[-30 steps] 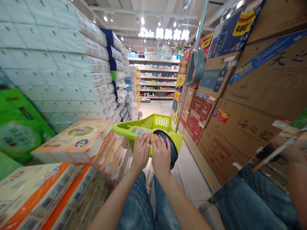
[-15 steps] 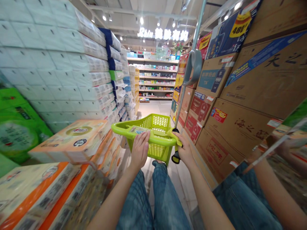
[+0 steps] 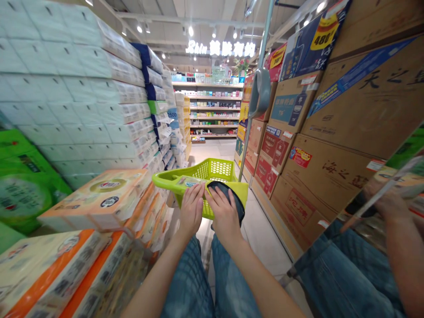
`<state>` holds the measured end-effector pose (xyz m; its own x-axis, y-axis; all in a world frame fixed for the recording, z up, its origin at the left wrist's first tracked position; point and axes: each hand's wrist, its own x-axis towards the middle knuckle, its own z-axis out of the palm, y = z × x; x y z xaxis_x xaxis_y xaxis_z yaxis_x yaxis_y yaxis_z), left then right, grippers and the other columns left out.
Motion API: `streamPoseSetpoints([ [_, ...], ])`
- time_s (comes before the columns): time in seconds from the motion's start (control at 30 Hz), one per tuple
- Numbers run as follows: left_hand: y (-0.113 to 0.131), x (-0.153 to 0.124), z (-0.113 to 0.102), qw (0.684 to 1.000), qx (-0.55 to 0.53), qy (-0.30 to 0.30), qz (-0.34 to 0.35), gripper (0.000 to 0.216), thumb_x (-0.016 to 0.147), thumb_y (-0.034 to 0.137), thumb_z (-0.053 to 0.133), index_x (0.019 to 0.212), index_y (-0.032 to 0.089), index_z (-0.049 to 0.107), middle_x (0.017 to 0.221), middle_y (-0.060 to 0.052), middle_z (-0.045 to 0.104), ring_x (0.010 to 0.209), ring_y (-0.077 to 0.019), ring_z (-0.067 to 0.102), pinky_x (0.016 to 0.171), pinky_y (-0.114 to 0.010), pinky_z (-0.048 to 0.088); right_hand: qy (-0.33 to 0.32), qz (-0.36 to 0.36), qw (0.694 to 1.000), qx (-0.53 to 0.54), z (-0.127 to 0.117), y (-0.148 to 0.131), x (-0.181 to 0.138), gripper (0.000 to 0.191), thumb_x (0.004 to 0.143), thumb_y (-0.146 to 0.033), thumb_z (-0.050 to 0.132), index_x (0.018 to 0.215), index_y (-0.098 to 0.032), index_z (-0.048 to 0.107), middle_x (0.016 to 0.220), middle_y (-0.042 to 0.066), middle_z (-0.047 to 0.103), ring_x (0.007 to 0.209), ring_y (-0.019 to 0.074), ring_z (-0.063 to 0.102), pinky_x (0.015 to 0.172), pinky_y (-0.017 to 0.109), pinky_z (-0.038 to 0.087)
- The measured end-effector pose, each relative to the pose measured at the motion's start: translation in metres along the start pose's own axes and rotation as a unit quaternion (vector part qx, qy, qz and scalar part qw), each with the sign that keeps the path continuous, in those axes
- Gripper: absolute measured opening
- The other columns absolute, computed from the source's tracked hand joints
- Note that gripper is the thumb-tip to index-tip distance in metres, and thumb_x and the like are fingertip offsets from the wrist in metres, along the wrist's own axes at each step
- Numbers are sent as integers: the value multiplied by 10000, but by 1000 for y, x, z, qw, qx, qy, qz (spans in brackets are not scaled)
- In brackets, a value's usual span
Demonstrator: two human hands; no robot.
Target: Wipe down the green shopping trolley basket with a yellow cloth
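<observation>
A lime-green plastic shopping basket [image 3: 219, 169] stands in the aisle right in front of me, its grey pull handle [image 3: 260, 93] raised on a pole. My left hand [image 3: 191, 211] grips the basket's near rim, fingers curled over it beside a small label. My right hand [image 3: 224, 213] lies next to it, pressing a dark cloth [image 3: 236, 198] onto the rim's right part. Both forearms reach out over my blue-jeaned legs.
Stacked packs of tissue [image 3: 99, 194] and white paper rolls [image 3: 66, 88] wall the left side. Cardboard cartons [image 3: 331, 132] are piled on the right. A reflective panel [image 3: 380, 207] at lower right mirrors my arm. The tiled aisle [image 3: 212, 148] runs to far shelves.
My right hand moved with the dark cloth from the basket's right corner back along the rim to beside my left hand. The left hand stayed put.
</observation>
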<state>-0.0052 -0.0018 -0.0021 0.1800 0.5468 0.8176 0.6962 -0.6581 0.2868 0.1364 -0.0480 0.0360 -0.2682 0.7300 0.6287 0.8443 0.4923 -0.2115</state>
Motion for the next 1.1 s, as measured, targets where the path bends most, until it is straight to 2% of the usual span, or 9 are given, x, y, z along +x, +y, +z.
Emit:
streamPoseSetpoints([
  [0.1, 2, 0, 0, 1000, -2, -4, -2, 491, 1016, 249, 246, 1498, 228, 339, 1456, -89, 491, 1392, -205, 363, 1169, -458, 242, 30, 32, 998, 35, -10, 40, -11, 726, 747, 40, 424, 1381, -302, 513, 1497, 27, 466, 1466, 236, 262, 1175, 626, 103],
  [0.2, 3, 1, 1, 1000, -7, -3, -3, 496, 1014, 239, 241, 1502, 228, 329, 1454, -88, 489, 1389, -208, 363, 1166, -460, 240, 71, 71, 987, 129, -15, 80, -16, 727, 687, 43, 377, 1328, -232, 580, 1483, 65, 478, 1430, 204, 342, 1171, 498, 279],
  [0.27, 4, 1, 2, 1000, -8, -2, -3, 499, 1013, 238, 242, 1505, 228, 325, 1453, -88, 489, 1389, -210, 361, 1167, -461, 235, 78, 84, 979, 166, -17, 89, -14, 724, 662, 50, 349, 1292, -196, 608, 1405, 74, 557, 1362, 172, 441, 1146, 416, 353],
  [0.4, 4, 0, 2, 1000, -5, 5, -7, 499, 1013, 241, 243, 1505, 234, 327, 1441, -85, 502, 1386, -214, 364, 1169, -463, 228, 35, 104, 993, 38, -22, 56, -3, 649, 726, 59, 380, 1268, -204, 621, 1321, 70, 619, 1382, 236, 399, 1126, 460, 360],
  [0.53, 3, 0, 2, 1000, -2, 7, -4, 498, 1012, 234, 245, 1502, 231, 331, 1437, -91, 504, 1376, -215, 375, 1163, -471, 242, -40, 115, 986, -111, -25, 8, 15, 459, 873, -86, 478, 1308, -189, 584, 1297, 123, 628, 1317, 312, 460, 1098, 532, 353],
  [0.63, 2, 0, 3, 1000, -1, 10, -1, 491, 1013, 242, 252, 1494, 226, 347, 1436, -96, 505, 1376, -217, 378, 1161, -477, 253, -75, 88, 985, -128, -18, -12, 29, 421, 938, -138, 418, 1333, -149, 562, 1321, 154, 611, 1278, 318, 500, 1074, 541, 380],
  [0.77, 3, 0, 2, 1000, 3, 7, 0, 488, 1015, 250, 239, 1487, 230, 362, 1440, -95, 505, 1388, -218, 369, 1171, -485, 241, -59, 34, 991, -115, -8, -15, 26, 468, 943, -138, 415, 1404, -133, 494, 1417, 154, 538, 1309, 334, 473, 1078, 552, 375],
  [0.9, 4, 0, 0, 1000, -1, 3, 0, 496, 1016, 252, 234, 1501, 235, 333, 1444, -94, 500, 1386, -220, 371, 1166, -485, 249, -26, -24, 998, -53, -16, 19, 2, 581, 868, -58, 467, 1423, -231, 477, 1459, 73, 512, 1349, 267, 438, 1126, 497, 333],
  [1.1, 7, 2, 2, 1000, -5, 1, -5, 501, 1016, 258, 230, 1506, 226, 325, 1443, -99, 496, 1382, -221, 371, 1173, -484, 230, 46, 29, 989, 139, -28, 86, -5, 789, 608, 73, 356, 1287, -233, 617, 1302, 53, 624, 1284, 186, 493, 1111, 428, 393],
])
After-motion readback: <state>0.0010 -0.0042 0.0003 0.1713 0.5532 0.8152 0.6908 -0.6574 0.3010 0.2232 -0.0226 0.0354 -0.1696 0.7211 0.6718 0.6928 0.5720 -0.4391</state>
